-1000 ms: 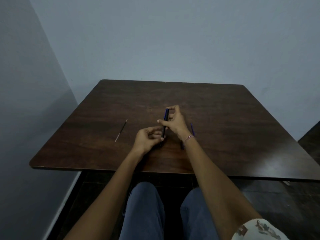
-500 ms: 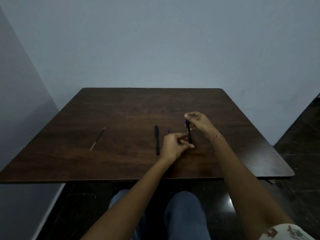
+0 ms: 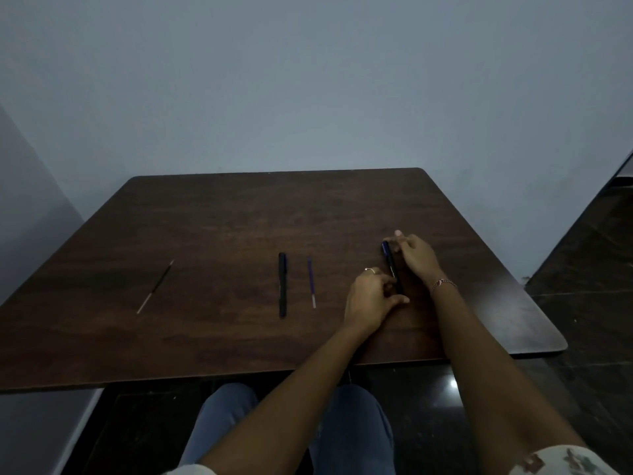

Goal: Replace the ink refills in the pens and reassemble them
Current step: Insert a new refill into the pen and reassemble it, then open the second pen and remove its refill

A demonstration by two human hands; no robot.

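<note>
A dark blue pen (image 3: 391,265) lies lengthwise on the right part of the brown table (image 3: 222,228), held at both ends. My right hand (image 3: 416,257) grips its far end and my left hand (image 3: 371,296) pinches its near end. A black pen (image 3: 282,284) lies alone near the table's middle. A thin purple refill (image 3: 311,281) lies just to its right. Far to the left rests a thin dark refill (image 3: 156,286) with a pale tip, tilted.
The table's front edge (image 3: 239,371) runs just above my knees in blue jeans (image 3: 226,416). A grey wall stands behind and to the left. Dark tiled floor (image 3: 582,252) shows at the right.
The view has swung left to right, so the black pen and purple refill now show lying free. Both hands carried the blue pen right and lowered it toward the table.
</note>
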